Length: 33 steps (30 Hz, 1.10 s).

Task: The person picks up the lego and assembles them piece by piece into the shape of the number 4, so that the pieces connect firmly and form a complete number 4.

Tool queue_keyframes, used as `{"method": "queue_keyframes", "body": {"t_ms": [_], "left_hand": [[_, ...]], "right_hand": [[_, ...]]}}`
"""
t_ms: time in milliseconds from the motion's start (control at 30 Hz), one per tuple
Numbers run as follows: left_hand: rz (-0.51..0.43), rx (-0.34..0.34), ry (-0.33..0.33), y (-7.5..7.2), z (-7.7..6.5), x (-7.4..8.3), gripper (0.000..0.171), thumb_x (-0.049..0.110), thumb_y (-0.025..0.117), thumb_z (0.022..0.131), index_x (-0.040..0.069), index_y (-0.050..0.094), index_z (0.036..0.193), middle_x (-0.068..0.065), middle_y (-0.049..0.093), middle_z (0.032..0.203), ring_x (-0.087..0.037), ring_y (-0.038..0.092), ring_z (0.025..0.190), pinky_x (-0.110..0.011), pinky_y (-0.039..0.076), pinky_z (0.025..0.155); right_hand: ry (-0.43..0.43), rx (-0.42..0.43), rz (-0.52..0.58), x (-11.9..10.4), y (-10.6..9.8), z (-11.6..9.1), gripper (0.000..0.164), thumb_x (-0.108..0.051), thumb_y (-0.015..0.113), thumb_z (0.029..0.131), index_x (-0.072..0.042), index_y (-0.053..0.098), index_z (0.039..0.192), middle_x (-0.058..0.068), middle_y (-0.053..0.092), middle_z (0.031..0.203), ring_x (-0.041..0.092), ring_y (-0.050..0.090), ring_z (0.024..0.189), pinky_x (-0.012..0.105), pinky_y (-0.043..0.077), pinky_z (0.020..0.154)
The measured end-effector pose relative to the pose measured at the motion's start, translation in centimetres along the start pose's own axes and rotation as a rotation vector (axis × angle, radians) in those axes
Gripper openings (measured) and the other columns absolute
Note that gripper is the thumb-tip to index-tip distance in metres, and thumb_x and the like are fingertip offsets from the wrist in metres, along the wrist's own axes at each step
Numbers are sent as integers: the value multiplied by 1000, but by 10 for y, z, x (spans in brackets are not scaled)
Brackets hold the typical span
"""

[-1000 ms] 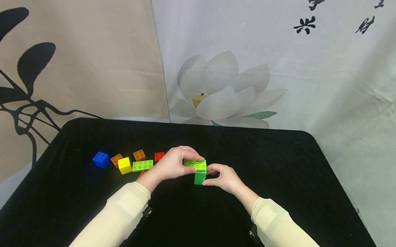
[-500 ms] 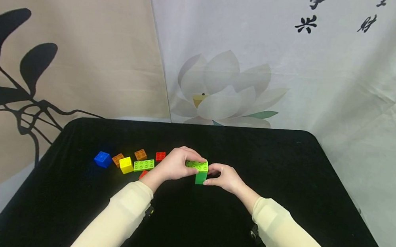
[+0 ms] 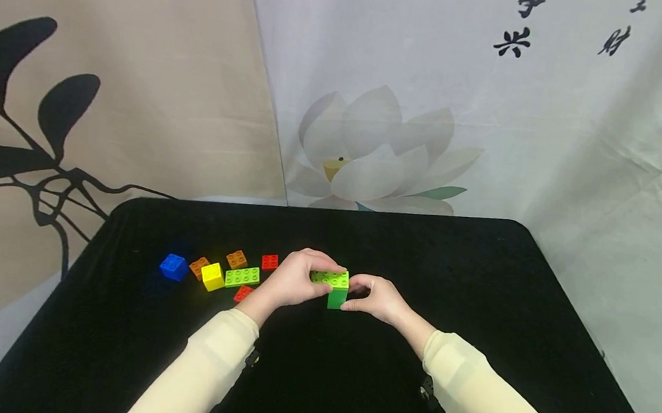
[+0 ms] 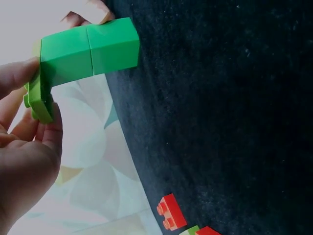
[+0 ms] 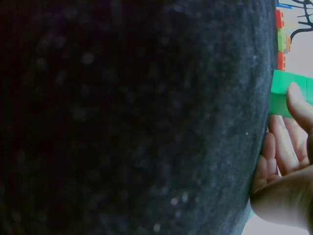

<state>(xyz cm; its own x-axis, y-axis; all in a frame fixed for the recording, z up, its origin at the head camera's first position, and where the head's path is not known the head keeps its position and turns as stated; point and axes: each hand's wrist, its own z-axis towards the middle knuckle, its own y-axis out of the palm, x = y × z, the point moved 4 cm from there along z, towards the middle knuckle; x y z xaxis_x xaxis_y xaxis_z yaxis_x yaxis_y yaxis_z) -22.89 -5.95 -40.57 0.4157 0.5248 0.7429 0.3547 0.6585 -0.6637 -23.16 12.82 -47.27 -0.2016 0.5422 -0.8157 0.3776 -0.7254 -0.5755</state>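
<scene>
My left hand [image 3: 295, 277] pinches a lime green studded brick [image 3: 333, 278] between thumb and fingers. That brick lies across the top of a stack of two green bricks [image 4: 90, 51] and juts out past it on the left hand's side. Low on the stack, my right hand [image 3: 378, 299] grips the green bricks [image 3: 337, 299] from the right. In the right wrist view its thumb [image 5: 297, 100] presses on a green face, with other fingers below. The left hand hides part of the lime brick in the head view.
Left of the hands on the black-covered table [image 3: 409, 387] lie a blue block [image 3: 174, 267], a yellow block [image 3: 213, 277], a lime brick [image 3: 242, 277], two orange bricks [image 3: 237, 259] and two red bricks [image 3: 270, 262]. A printed cloth [image 3: 393, 53] hangs behind.
Both hands keep their hold on the stack and barely move. The head view has shifted slightly, and more of the near red brick shows beside my left wrist.
</scene>
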Motion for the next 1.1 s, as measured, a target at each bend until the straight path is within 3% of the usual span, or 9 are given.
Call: {"method": "queue_keyframes", "body": {"t_ms": [667, 1100], "left_hand": [[-8, 33, 20, 2, -3, -1, 37, 7, 77, 86, 14, 72, 121, -2, 68, 117, -22, 55, 111, -42, 47, 95], [-26, 46, 18, 4, -10, -4, 51, 10, 77, 85, 13, 62, 134, -6, 63, 127, -23, 58, 111, -42, 50, 97]], "right_hand": [[-65, -32, -6, 1, 0, 0, 32, -21, 79, 85, -10, 70, 113, -1, 69, 106, 21, 61, 104, 44, 50, 91], [-77, -80, 20, 0, -1, -4, 37, -24, 76, 88, -8, 66, 120, 3, 68, 114, 25, 60, 110, 50, 47, 97]]}}
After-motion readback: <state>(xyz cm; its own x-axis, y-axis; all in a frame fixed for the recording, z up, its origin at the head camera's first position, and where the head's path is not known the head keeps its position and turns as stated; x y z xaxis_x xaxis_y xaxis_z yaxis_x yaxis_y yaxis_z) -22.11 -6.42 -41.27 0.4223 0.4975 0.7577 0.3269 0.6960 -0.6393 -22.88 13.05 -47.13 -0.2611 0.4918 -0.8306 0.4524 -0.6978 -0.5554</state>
